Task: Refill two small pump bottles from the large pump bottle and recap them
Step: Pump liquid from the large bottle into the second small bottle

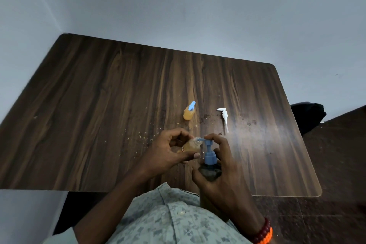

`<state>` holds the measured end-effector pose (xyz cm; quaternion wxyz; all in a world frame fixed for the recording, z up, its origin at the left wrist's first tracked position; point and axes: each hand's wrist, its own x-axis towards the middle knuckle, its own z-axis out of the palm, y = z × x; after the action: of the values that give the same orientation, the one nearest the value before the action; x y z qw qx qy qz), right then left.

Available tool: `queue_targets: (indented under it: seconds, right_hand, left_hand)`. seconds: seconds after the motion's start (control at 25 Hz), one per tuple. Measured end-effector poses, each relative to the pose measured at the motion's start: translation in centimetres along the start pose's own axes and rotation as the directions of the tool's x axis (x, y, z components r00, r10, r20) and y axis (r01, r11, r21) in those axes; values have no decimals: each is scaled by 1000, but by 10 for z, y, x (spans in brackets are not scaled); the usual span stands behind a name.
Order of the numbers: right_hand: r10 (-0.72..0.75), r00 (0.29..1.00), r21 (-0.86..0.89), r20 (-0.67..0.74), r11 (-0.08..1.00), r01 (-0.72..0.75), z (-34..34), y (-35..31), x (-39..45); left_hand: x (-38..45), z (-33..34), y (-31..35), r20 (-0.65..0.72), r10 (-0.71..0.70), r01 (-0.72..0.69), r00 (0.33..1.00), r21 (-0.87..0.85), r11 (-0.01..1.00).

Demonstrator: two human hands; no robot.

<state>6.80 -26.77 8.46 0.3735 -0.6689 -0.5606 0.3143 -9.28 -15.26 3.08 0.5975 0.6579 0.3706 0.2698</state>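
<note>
My left hand holds an uncapped small bottle of orange liquid, tilted, its open mouth right at the blue spout. My right hand is wrapped around the large dark bottle, with a finger resting on top of its blue pump head. A second small bottle of orange liquid stands farther back on the table with a blue pump cap on it. A loose white pump cap with its long tube lies to the right of that bottle.
The dark wood table carries scattered crumbs and small dark spots around the bottles. A pale wall runs behind it. A black object sits past the table's right edge, above a dark floor.
</note>
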Motion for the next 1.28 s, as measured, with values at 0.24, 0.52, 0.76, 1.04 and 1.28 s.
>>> queue_targets:
  seconds: [0.24,0.52,0.76,1.04,1.28]
  right_hand:
    - [-2,998,23,-64,1000,4,0,3,2]
    - [1,1000,11,-2,1000,-1,-1,0,0]
    - [6,997,36,-71,999,-4,0,6,5]
    - [-3,999,31,-34,1000,4,0,5,4]
    - [-3,999,36,-42,999,4,-1,10,6]
  left_hand:
    - [-3,1,0,26,-8,8,1000,-12,1000]
    - [1,-3,-1,5,-9,9,1000,-22,1000]
    - [1,1,-3,31,-14,14,999,7,1000]
    - [2,-2,0,1,-5,5,1000,-13,1000]
    - [2,1,-1,20,-25,24,999,7,1000]
